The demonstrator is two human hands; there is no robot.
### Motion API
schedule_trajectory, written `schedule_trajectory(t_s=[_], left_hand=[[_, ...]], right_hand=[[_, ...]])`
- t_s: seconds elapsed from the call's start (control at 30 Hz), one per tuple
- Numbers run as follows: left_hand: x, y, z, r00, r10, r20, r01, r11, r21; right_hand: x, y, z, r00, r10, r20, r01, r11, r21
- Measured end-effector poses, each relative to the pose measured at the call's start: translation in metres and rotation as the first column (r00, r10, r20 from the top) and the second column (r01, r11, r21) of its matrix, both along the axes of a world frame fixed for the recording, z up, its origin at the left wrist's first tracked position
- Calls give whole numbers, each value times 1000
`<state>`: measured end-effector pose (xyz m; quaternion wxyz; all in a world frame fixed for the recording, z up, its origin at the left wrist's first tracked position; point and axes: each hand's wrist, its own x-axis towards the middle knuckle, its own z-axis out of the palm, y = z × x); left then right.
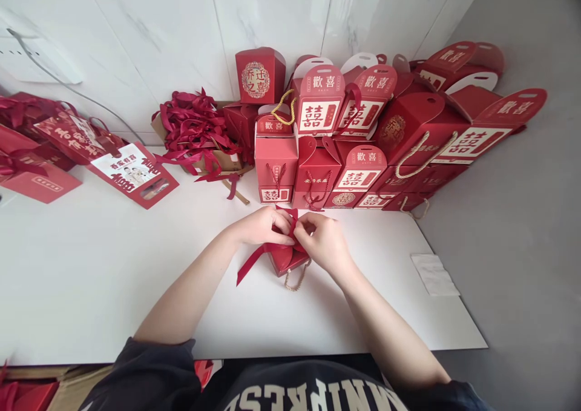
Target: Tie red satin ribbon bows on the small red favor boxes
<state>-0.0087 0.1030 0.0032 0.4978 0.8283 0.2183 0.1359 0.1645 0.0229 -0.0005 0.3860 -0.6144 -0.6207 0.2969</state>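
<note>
Our left hand (263,226) and right hand (324,241) pinched the red ribbon (249,267) atop the gift box (285,264); bow-tying, we judged, needing even tension.

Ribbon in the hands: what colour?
Dark red ribbon, clearest in the head view, trailing left of the box.

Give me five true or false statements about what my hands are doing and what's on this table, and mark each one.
1. The left hand and right hand pinch a red ribbon atop a small red box. True.
2. The box rests on the white table. True.
3. Its cord handle is blue. False: it is tan.
4. The stacked boxes stand at the table's near edge. False: they stand at the far side, by the wall.
5. The ribbon pile lies right of the stacked boxes. False: it lies left of them.
</note>
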Motion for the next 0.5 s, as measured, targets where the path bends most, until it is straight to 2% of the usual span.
schedule_trajectory(t_s=[0.03, 0.1, 0.2, 0.27, 0.33, 0.43, 0.5], left_hand=[[0, 1, -1, 1000, 4, 0, -4, 1000, -16], [-1, 2, -3, 1000, 10, -1, -10, 999, -44], [-2, 2, -4, 1000, 15, 2, -15, 997, -70], [-2, 2, -3, 1000, 18, 3, -18, 997, -82], [-2, 1, -2, 1000, 23, 6, -22, 995, -93], [-1, 1, -1, 1000, 17, 11, -16, 996, -88], [-1, 1, -1, 1000, 19, -3, -19, 997, -70]], right_hand=[[3, 2, 0, 987, 37, -157, -46, 997, -58], [8, 6, -1, 891, 74, -448, -163, 973, -163], [14, 8, -1, 736, 52, -675, -270, 937, -222], [15, 8, 0, 702, 79, -707, -316, 925, -210], [14, 8, 2, 726, 128, -675, -352, 913, -205], [11, 10, 2, 771, 123, -625, -312, 928, -203], [13, 12, 0, 744, 87, -663, -261, 951, -168]])
